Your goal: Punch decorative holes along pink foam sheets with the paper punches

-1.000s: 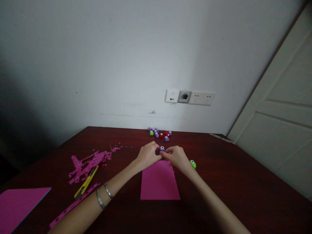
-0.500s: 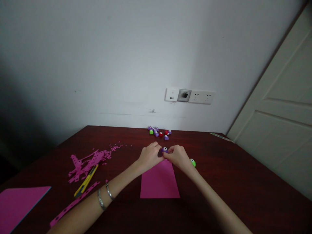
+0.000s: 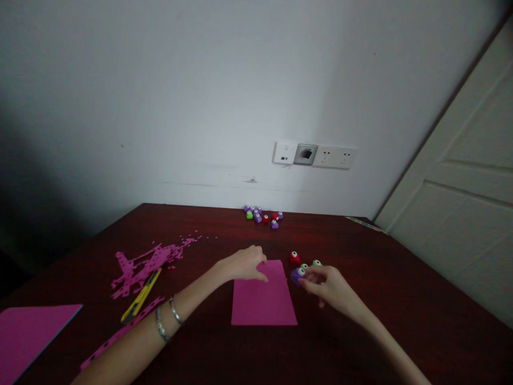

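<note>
My right hand (image 3: 332,289) is to the right of the pink paper sheet (image 3: 263,302), thumb and fingers closed on a small purple craft punch (image 3: 297,276) with a round eye on top. Close behind it are two green punches, one (image 3: 317,263) by my fingers and one (image 3: 304,267) mostly hidden. A red punch (image 3: 294,258) sits just beyond them. My left hand (image 3: 245,263) hovers over or rests on the far left part of the sheet; I cannot tell which. Its thumb and fingers are apart with nothing between them.
Several purple, red and green punches (image 3: 257,217) cluster near the wall. Pink paper scraps (image 3: 148,264), a yellow utility knife (image 3: 141,297) and a pink strip with holes (image 3: 120,336) lie on the left. Another pink sheet (image 3: 34,334) is at the near left corner.
My hands have parted. My right hand has moved right and nearer with the purple punch, off the sheet's far edge. My left hand has let go and opened, and the red punch now shows.
</note>
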`<control>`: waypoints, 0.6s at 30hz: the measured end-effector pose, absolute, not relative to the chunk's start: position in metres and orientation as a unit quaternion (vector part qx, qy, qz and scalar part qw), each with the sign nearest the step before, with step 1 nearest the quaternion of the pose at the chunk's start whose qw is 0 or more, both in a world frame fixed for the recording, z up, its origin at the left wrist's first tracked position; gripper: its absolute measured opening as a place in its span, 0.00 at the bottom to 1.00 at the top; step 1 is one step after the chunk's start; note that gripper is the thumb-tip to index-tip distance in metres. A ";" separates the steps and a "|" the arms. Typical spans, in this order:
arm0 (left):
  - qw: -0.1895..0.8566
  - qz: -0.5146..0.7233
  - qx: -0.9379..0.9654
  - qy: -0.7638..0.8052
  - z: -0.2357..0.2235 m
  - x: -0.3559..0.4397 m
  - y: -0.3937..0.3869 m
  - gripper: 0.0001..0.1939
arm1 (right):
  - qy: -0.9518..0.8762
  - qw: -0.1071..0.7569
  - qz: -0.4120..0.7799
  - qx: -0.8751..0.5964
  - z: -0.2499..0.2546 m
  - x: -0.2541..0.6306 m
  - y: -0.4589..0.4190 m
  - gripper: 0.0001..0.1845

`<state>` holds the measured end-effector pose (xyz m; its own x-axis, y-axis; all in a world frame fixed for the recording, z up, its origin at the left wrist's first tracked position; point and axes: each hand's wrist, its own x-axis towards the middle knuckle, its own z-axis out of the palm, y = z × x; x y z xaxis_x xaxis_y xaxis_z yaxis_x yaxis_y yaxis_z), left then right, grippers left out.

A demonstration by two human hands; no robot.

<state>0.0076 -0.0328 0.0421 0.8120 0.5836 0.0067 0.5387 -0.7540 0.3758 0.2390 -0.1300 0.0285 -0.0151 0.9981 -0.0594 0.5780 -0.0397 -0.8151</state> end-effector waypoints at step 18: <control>0.086 -0.025 0.925 0.370 0.024 0.006 -0.023 0.35 | -0.620 0.265 0.384 -0.630 0.005 0.236 -0.142 0.12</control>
<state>0.0057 -0.0230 0.0236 0.7247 0.6804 -0.1094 0.6889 -0.7112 0.1402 0.2362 -0.1419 0.0054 -0.0649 0.9857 -0.1556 0.5783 -0.0899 -0.8109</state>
